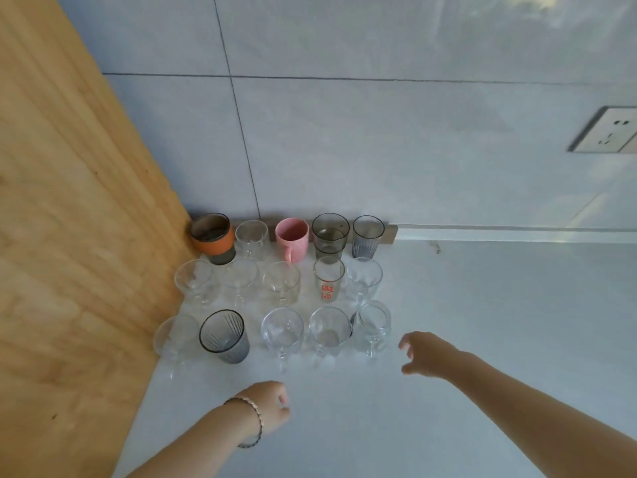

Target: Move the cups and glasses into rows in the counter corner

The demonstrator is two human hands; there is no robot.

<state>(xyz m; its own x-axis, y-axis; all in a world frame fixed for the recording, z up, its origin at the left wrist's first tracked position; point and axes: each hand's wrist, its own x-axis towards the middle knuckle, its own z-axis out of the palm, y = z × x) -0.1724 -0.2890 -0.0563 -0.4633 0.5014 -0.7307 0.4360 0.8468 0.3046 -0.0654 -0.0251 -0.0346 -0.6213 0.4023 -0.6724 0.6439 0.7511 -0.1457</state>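
Observation:
Cups and glasses stand in three rows in the counter corner. At the back are an orange-banded cup [213, 238], a clear glass, a pink mug [292, 238], a smoky glass [330, 235] and a ribbed grey glass [367, 236]. The middle row holds clear glasses and one with red print [328, 279]. In front stand a dark ribbed tumbler [224, 337] and several clear handled glasses [282, 331]. My right hand [424, 354] hovers just right of the front row's last glass [373, 322], fingers apart, holding nothing. My left hand [269, 407], loosely curled and empty, is below the front row.
A wooden panel [72, 236] closes the left side of the corner. The grey tiled wall [344, 150] runs behind, with a socket [606, 132] at the right. The pale counter [482, 322] extends to the right and toward me.

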